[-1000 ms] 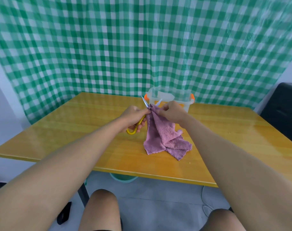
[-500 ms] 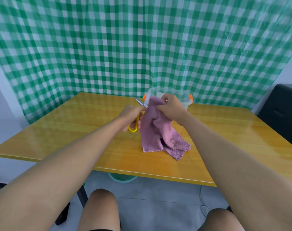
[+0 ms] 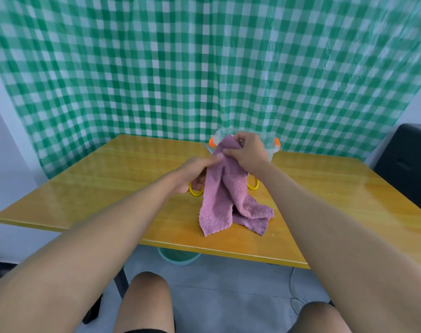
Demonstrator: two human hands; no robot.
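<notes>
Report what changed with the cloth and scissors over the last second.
The right hand raised the pinched top of the purple cloth, now in front of the clear container. The left hand brought its thumb onto the cloth, which now hides most of the blades. Unchanged: the left hand grips the yellow-handled scissors, and the cloth's lower end rests on the table.
</notes>
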